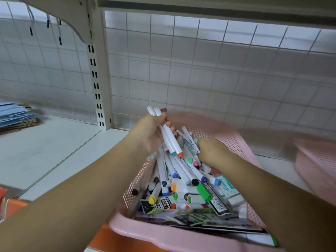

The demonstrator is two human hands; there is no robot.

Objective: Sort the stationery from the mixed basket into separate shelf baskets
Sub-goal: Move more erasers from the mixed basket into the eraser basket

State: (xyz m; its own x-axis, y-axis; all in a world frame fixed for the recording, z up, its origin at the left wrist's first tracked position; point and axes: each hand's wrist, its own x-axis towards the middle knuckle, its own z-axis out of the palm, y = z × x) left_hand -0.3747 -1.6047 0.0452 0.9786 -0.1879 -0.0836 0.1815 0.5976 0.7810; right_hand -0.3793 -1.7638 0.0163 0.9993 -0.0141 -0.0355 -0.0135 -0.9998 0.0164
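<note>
Perforated pink plastic basket [234, 140]; smooth white markers [171, 142] (seemingly glossy plastic).

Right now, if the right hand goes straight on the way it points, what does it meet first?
The heap of white markers in the pink basket. The right hand points down and left into it, fingers curled at the top markers; whether they touch or grip one is unclear.

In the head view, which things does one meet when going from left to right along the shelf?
From the left: stack of blue folders → slotted shelf upright → left hand holding two white markers → right hand down in the mixed basket → second pink basket at the right edge.
</note>
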